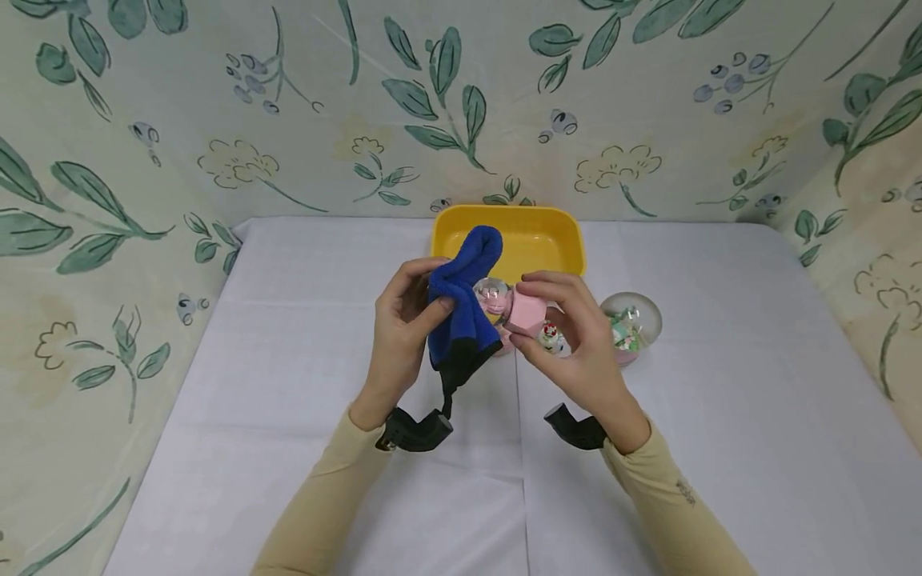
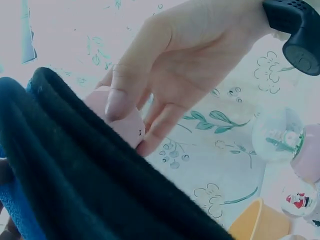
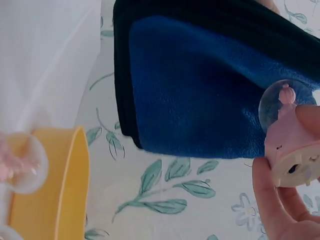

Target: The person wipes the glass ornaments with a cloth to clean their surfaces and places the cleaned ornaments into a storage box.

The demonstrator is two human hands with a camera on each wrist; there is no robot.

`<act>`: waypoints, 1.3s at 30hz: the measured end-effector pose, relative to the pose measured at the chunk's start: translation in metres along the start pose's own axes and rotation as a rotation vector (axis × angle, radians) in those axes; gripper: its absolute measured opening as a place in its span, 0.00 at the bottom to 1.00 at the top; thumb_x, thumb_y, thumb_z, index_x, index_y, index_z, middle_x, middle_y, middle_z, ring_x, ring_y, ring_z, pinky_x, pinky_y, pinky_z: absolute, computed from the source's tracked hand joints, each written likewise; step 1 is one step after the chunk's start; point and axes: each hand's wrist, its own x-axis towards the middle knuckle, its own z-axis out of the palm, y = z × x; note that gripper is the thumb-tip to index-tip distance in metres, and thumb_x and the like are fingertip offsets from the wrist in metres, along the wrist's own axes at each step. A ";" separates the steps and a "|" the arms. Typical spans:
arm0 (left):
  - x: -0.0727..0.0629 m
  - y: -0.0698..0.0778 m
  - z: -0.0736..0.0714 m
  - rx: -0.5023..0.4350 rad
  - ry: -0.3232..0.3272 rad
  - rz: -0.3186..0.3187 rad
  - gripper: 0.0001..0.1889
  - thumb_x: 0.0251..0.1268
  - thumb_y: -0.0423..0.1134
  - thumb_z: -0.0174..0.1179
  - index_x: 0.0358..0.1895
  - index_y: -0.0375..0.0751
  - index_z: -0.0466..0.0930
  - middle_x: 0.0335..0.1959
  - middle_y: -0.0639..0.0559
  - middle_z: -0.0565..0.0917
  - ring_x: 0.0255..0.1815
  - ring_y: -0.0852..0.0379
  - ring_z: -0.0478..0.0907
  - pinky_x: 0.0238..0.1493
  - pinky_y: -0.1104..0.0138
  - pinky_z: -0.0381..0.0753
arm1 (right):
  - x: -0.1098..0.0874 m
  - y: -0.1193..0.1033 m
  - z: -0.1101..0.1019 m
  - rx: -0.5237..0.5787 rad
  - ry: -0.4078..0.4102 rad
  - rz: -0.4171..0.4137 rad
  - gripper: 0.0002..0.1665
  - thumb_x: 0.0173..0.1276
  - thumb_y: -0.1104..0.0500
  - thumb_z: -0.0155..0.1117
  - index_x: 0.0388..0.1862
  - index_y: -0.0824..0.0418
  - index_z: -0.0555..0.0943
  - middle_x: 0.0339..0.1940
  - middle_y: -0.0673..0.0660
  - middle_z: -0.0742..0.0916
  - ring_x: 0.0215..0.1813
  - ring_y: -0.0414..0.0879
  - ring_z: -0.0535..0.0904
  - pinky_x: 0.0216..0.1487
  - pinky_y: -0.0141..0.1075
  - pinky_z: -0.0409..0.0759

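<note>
My left hand [image 1: 398, 328] grips a folded blue cloth [image 1: 461, 292] with black edging, thumb on the near side. My right hand [image 1: 587, 340] holds a small snow globe by its pink base [image 1: 529, 312]. The clear dome [image 1: 493, 294] faces left and lies against the cloth in the head view. In the right wrist view a pink figure [image 3: 286, 95] shows inside the dome, and the base's pale underside [image 3: 295, 170] is turned outward. The cloth's dark edge [image 2: 95, 165] hides part of the pink base in the left wrist view.
A yellow tray [image 1: 580, 252] stands at the table's back edge. Right of the hands sits a larger snow globe [image 1: 634, 320] on a pink base. A small globe with a Santa figure [image 1: 551, 336] is partly behind the right hand. White cloth [image 1: 288, 384] covers the table.
</note>
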 end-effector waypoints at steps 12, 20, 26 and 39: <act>-0.002 0.003 0.002 0.101 -0.198 -0.029 0.26 0.64 0.58 0.57 0.62 0.52 0.69 0.61 0.39 0.70 0.58 0.43 0.70 0.58 0.52 0.72 | 0.004 -0.008 -0.011 -0.289 0.021 -0.220 0.27 0.68 0.48 0.62 0.48 0.73 0.74 0.50 0.67 0.80 0.54 0.55 0.77 0.57 0.34 0.74; -0.002 0.001 0.012 0.245 -0.323 0.109 0.35 0.67 0.61 0.51 0.66 0.39 0.57 0.69 0.42 0.63 0.66 0.47 0.63 0.64 0.53 0.65 | 0.006 -0.011 -0.016 -0.367 0.049 -0.381 0.25 0.68 0.49 0.62 0.44 0.73 0.76 0.46 0.68 0.82 0.49 0.56 0.79 0.57 0.33 0.74; -0.003 0.001 0.024 0.301 -0.286 0.260 0.29 0.69 0.57 0.53 0.59 0.37 0.62 0.65 0.37 0.66 0.65 0.44 0.65 0.62 0.52 0.67 | 0.004 -0.006 -0.018 -0.348 0.070 -0.437 0.25 0.66 0.50 0.64 0.41 0.74 0.78 0.43 0.67 0.83 0.49 0.53 0.81 0.55 0.33 0.75; 0.000 -0.001 0.030 0.245 -0.310 0.387 0.19 0.72 0.50 0.52 0.55 0.41 0.66 0.60 0.33 0.68 0.62 0.38 0.66 0.63 0.48 0.66 | 0.003 -0.005 -0.020 -0.317 0.056 -0.394 0.30 0.62 0.46 0.68 0.40 0.76 0.80 0.38 0.65 0.86 0.44 0.50 0.82 0.53 0.32 0.76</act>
